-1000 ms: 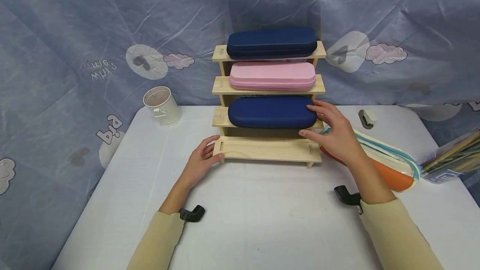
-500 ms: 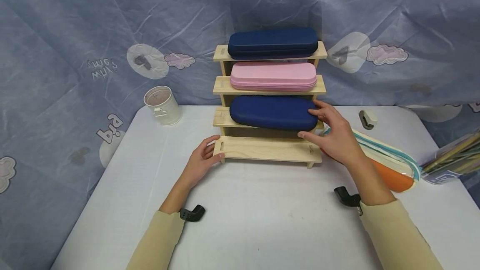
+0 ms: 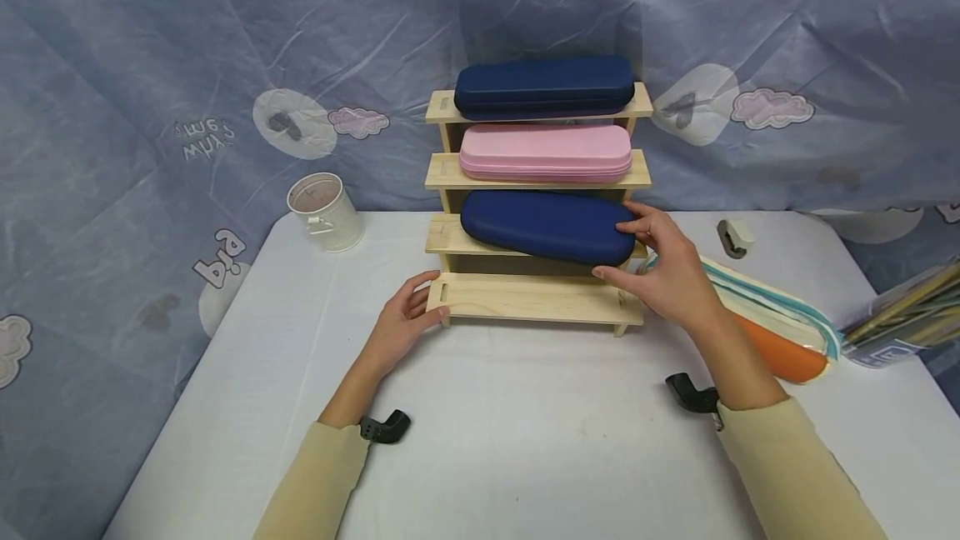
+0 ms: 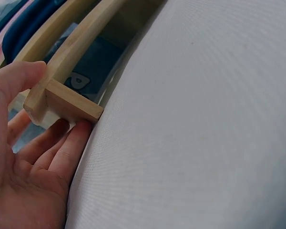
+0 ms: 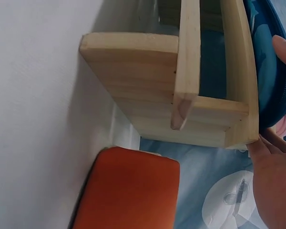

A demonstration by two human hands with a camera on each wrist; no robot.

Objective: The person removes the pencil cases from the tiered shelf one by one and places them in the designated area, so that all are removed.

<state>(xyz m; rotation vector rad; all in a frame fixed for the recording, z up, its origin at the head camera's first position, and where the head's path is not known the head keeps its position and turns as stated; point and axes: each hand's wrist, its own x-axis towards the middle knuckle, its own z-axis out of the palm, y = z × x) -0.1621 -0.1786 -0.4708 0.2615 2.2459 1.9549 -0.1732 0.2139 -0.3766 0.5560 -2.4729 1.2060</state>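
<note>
A four-step wooden rack (image 3: 532,298) stands at the back of the table. My left hand (image 3: 399,325) holds the left end of its lowest step; in the left wrist view the thumb (image 4: 26,75) lies over the board and fingers reach the leg below. On the second step from the bottom a blue zip pencil case (image 3: 543,227) sits slanted, its right end nearer me. My right hand (image 3: 667,265) pinches that end, thumb in front and fingers behind. The right wrist view shows the case's zipper side (image 5: 271,71). A pink case (image 3: 545,150) and a navy case (image 3: 543,86) occupy the upper steps.
Right of the rack lies an orange, white and teal pouch (image 3: 780,332), beside a clear container of sticks (image 3: 900,323). A small white-and-grey object (image 3: 737,237) is behind it. At back left stands a white metal bucket (image 3: 326,213). Patterned blue cloth (image 3: 150,107) hangs behind.
The blue pencil case has turned from straight to slanted, its right end drawn forward with my right hand on it. My left hand has stayed in place.
</note>
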